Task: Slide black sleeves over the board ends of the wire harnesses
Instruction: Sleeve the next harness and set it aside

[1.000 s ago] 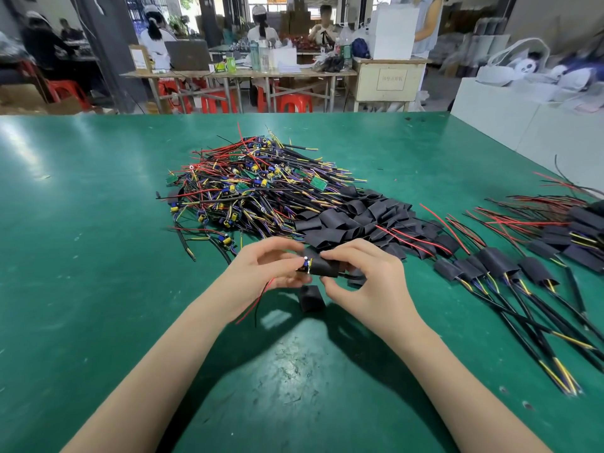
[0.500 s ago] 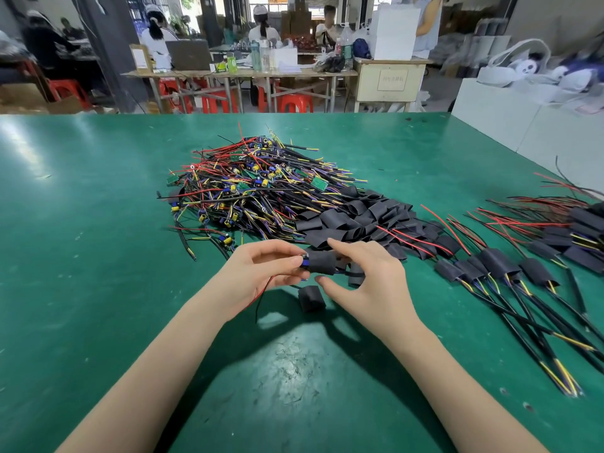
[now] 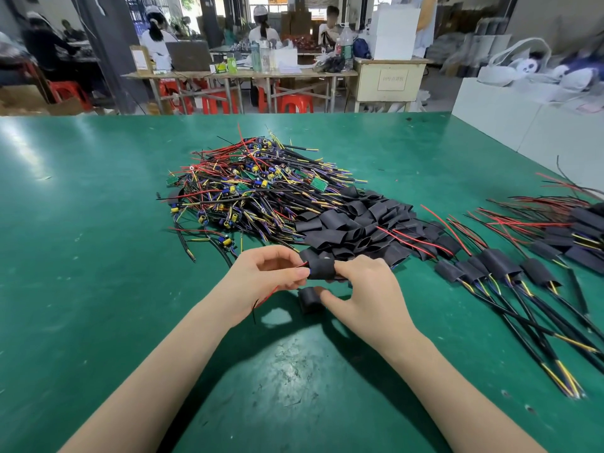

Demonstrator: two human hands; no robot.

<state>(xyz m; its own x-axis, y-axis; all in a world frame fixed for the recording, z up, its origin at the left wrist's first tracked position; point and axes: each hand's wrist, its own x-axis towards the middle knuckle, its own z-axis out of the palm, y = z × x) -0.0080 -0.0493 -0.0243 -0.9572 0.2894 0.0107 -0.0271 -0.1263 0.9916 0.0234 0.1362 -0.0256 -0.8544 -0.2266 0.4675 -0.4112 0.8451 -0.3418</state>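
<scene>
Head view shows us mid-step, just above the centre of the frame: our left hand (image 3: pixel 268 279) pinches the wire end of one harness, a red wire (image 3: pixel 266 297) trailing down from the palm, while our right hand (image 3: pixel 362 295) has its fingers curled over a black sleeve (image 3: pixel 322 268) held between the two hands. A sliver of blue shows at the sleeve's left mouth, so we judge the board is nearly covered but not fully seated; the board itself is hidden inside

To do this well, we should keep the left pinch firm on the wires close to the board, so the board stays straight, and let the right fingers draw the sleeve along rather than squeeze it flat. Pressing the tube shut would likely snag components. We stop once the blue part is covered

A spare sleeve (image 3: pixel 310 300) lies on the green bench (image 3: pixel 98 256) just below the hands, touching neither as far as we can tell. The unsleeved harnesses (image 3: pixel 248 191) are heaped in the upper middle of the frame, with the loose sleeve pile (image 3: pixel 356 223) just to their right. Finished harnesses (image 3: pixel 496 269) lie in a row at the right edge. We would place this one there, sleeve end toward the pile, wires parallel with the rest
</scene>
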